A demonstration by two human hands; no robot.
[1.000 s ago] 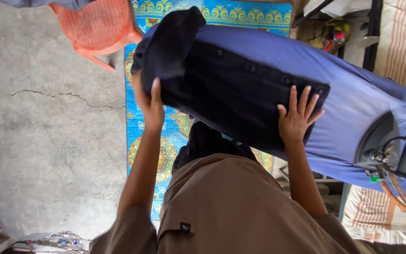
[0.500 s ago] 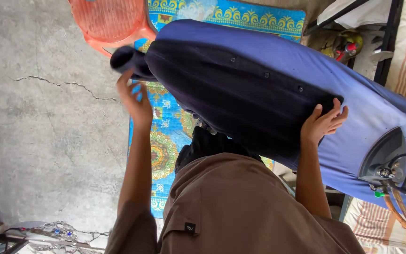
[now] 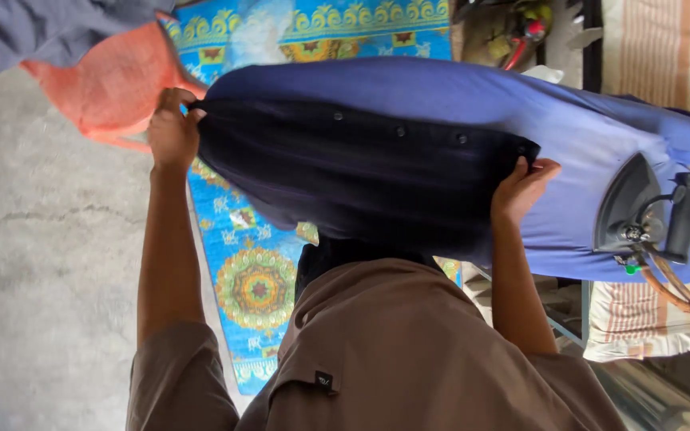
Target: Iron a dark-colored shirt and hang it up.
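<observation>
Left hand (image 3: 171, 132): fingers curled, one end of dark navy buttoned fabric garment (image 3: 361, 172) pinched at board's left tip. Garment spread lengthwise over blue padded ironing board (image 3: 569, 128), button row up, near edge draped over board's side. Right hand (image 3: 523, 187): fingers bent, other end gripped. Grey electric iron (image 3: 640, 211) parked at right, untouched. Positioning judged nearly done; pressing not begun.

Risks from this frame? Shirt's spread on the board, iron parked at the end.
1. The iron sits on the board close to the right hand; a tug on the shirt might bring the hand or cloth against it.
2. The shirt's lower edge hangs off the board and may slide down.
3. The cord trails off the end; a snag might pull the iron.
</observation>
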